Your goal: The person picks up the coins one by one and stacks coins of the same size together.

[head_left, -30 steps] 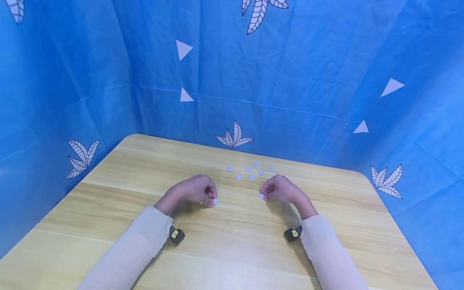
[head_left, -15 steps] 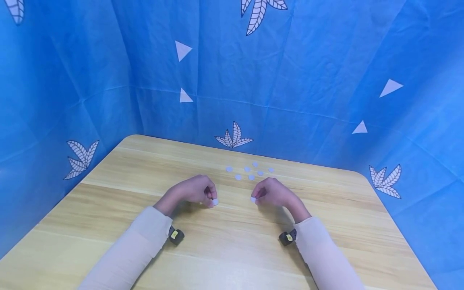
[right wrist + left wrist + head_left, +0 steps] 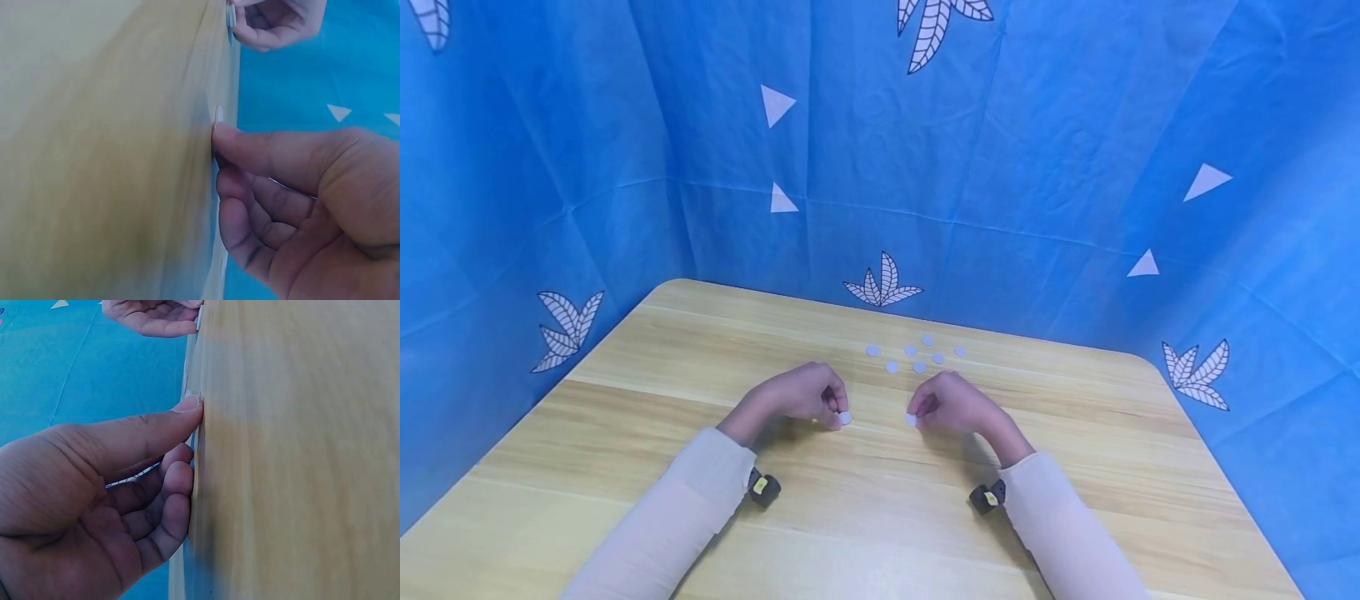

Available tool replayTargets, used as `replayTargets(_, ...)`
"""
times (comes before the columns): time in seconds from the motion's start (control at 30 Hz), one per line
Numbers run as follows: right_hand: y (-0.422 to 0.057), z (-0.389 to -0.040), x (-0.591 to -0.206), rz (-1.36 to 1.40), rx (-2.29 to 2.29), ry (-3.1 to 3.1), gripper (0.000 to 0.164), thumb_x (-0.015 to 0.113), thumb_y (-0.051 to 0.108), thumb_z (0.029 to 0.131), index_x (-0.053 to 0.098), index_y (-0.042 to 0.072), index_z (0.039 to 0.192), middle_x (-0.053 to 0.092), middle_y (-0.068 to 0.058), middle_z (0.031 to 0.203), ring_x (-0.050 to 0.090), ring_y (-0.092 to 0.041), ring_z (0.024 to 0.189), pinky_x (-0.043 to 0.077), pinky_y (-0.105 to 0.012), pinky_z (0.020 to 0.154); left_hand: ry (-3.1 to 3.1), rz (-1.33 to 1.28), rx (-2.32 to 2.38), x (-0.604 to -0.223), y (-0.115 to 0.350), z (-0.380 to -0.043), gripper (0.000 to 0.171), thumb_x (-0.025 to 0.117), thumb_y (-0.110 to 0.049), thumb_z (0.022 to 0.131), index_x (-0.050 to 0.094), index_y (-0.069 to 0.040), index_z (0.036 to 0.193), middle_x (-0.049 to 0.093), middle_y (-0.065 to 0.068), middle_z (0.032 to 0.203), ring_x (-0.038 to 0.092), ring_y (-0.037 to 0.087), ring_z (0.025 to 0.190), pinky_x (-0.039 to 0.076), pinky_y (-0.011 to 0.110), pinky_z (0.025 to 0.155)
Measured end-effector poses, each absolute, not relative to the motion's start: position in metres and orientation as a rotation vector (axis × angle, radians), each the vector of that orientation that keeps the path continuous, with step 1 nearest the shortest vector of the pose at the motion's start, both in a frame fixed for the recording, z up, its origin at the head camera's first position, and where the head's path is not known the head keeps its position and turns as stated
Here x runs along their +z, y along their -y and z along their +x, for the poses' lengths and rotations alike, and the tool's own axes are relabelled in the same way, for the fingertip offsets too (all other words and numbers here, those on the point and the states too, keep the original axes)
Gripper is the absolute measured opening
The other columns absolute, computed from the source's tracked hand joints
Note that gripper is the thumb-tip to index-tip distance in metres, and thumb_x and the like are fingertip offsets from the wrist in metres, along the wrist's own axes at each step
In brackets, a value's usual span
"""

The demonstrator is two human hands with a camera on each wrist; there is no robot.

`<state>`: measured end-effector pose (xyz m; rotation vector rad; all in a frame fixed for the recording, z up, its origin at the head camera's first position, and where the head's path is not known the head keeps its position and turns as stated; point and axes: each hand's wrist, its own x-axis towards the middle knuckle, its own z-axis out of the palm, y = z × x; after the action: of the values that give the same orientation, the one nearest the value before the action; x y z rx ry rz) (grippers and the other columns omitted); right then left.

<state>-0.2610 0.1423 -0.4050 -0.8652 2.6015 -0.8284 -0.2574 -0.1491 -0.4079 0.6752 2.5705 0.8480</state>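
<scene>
Low over the wooden table [image 3: 865, 533], my left hand [image 3: 805, 393] pinches a small white disc [image 3: 846, 417] between thumb and fingers. In the right wrist view, what it holds shows layered edges, like discs stacked together [image 3: 231, 15]. Facing it a short gap away, my right hand [image 3: 951, 402] holds another thin white disc [image 3: 912, 419] by its edge, close to the tabletop. From the right wrist, that disc stands on edge [image 3: 219, 115] past the thumb tip. In the left wrist view, the thumb [image 3: 150, 434] mostly hides the left disc.
Several loose white discs [image 3: 919, 367] lie flat on the table beyond both hands, toward the back edge. A blue curtain [image 3: 880, 167] with white leaf and triangle prints hangs behind and at both sides. Black wrist cameras [image 3: 764, 489] sit below each sleeve cuff.
My right hand has moved left and slightly nearer to me with its disc, narrowing the gap between the hands. My left hand has stayed in place.
</scene>
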Motion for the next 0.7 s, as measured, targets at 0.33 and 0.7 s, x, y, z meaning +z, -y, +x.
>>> replayTargets(0.33,-0.132,-0.256,-0.408,-0.921,-0.809,-2.594,0.014,0.078,-0.002,0.085,0.077,0.009,0.094,0.074,0.003,0.088,0.069,-0.01,0.083,0.057,-0.025,0.076,-2.572,0.669,0.857,-0.409,0.149,-0.258,0.015,0.086,-0.009,0.081,0.073,-0.012,0.087,0.065,-0.001,0.084,0.058,0.016,0.08,0.05,0.031,0.076)
replayTargets(0.7,-0.126,-0.253,-0.41,-0.848,-0.86,-2.582,0.01,0.078,0.002,0.087,0.076,0.01,0.091,0.072,0.005,0.083,0.066,-0.009,0.079,0.057,-0.027,0.073,-2.578,0.642,0.855,-0.409,0.147,-0.257,0.015,0.086,-0.009,0.081,0.073,-0.014,0.087,0.065,-0.002,0.084,0.058,0.016,0.081,0.051,0.031,0.077)
